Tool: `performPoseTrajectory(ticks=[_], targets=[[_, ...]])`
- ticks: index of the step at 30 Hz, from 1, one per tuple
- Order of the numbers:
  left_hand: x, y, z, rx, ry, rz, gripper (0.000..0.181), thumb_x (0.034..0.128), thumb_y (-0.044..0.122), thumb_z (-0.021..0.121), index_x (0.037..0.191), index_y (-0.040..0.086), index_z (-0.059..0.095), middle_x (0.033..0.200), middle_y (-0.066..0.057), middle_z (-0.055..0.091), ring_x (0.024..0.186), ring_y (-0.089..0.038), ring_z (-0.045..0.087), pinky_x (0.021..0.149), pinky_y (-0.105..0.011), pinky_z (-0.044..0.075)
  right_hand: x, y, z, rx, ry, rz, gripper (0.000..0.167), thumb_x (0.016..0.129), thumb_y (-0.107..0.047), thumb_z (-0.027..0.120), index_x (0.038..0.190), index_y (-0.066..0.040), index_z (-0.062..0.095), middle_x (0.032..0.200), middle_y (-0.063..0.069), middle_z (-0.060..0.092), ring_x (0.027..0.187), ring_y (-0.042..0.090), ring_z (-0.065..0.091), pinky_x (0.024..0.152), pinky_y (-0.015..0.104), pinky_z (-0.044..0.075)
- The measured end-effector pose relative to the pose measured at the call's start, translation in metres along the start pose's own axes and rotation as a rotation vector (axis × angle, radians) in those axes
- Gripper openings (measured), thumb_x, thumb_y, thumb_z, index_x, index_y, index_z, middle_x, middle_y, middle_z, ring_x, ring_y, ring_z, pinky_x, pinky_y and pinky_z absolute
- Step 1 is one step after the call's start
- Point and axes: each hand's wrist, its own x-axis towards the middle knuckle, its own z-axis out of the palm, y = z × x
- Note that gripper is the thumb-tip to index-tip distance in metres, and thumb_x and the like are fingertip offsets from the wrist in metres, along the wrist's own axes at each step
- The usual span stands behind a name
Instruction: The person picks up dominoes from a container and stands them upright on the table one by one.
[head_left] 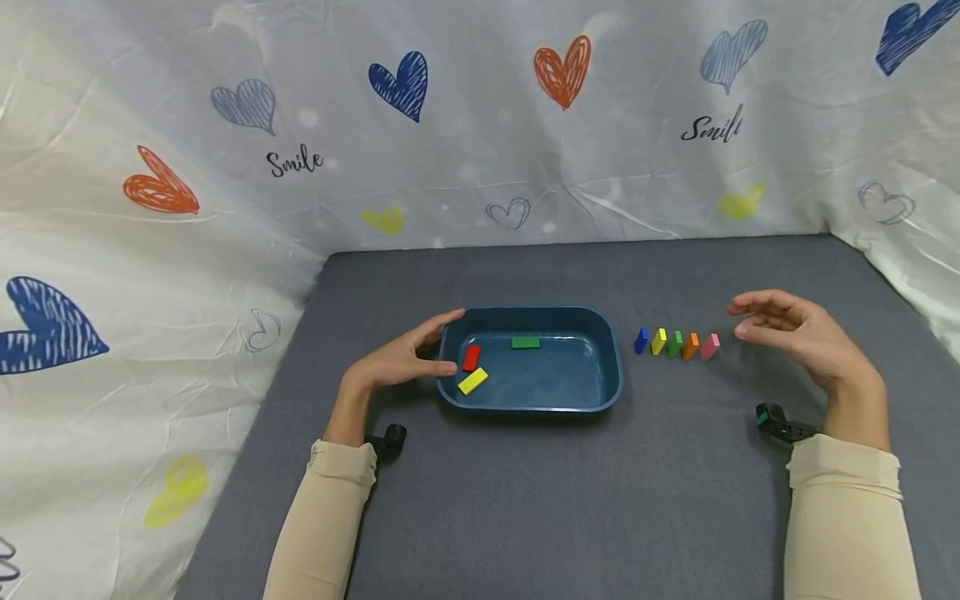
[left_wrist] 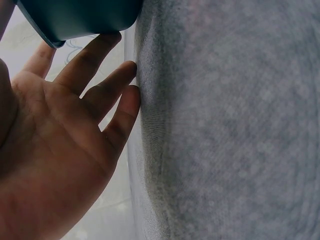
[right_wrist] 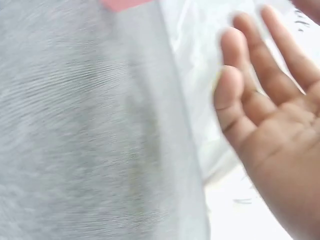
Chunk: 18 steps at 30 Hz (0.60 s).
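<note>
My left hand grips the left end of a dark blue tray, thumb over its rim; the left wrist view shows fingers of this hand against the tray's outer wall. Inside lie a red block, a yellow block and a green block. Right of the tray, blue, yellow, green, orange and pink blocks stand upright in a row. Beyond the pink one, my right hand hovers empty, fingers loosely bent.
A grey cloth covers the table. Behind it and at the left hangs a white curtain printed with hearts. Dark wrist straps show at both wrists.
</note>
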Motion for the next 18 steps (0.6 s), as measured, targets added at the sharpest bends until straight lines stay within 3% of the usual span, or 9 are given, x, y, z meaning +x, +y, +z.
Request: performPoseTrajectory(ticks=[4,6,11,18], targets=[[0.001,-0.001,0.000,-0.007,0.003,-0.014,0.085,0.0932,0.034,0.076,0.157,0.051,0.023,0.171,0.008,0.013,0.157,-0.037,0.020,0.115,-0.068,0.033,0.002,-0.016,0.005,0.343,0.138,-0.196,0.035,0.092,0.014,0.064,0.126,0.009,0.062,0.110,-0.003,0.074,0.091,0.007,0.070,0.075,0.015,0.054],[0.001,-0.001,0.000,-0.006,0.005,-0.017,0.085,0.0931,0.035,0.076,0.157,0.051,0.024,0.171,0.008,0.012,0.157,-0.037,0.019,0.116,-0.068,0.032,0.006,-0.027,0.012,0.426,0.171,-0.272,0.033,0.091,0.016,0.063,0.124,0.013,0.062,0.107,0.001,0.075,0.089,0.009,0.072,0.074,0.016,0.055],[0.001,0.000,0.000,-0.001,0.004,-0.012,0.085,0.0932,0.034,0.076,0.158,0.050,0.023,0.171,0.007,0.012,0.157,-0.038,0.020,0.115,-0.067,0.033,0.014,-0.051,0.035,0.401,0.160,-0.350,0.032,0.092,0.014,0.063,0.124,0.016,0.060,0.109,0.004,0.076,0.095,0.011,0.074,0.080,0.016,0.057],[0.000,0.003,0.001,-0.007,-0.001,-0.010,0.085,0.0940,0.031,0.075,0.159,0.046,0.023,0.171,0.004,0.012,0.156,-0.039,0.020,0.115,-0.068,0.032,0.028,-0.081,0.074,0.223,-0.002,-0.404,0.033,0.093,0.012,0.064,0.126,0.013,0.061,0.118,0.003,0.074,0.107,0.013,0.070,0.087,0.016,0.055]])
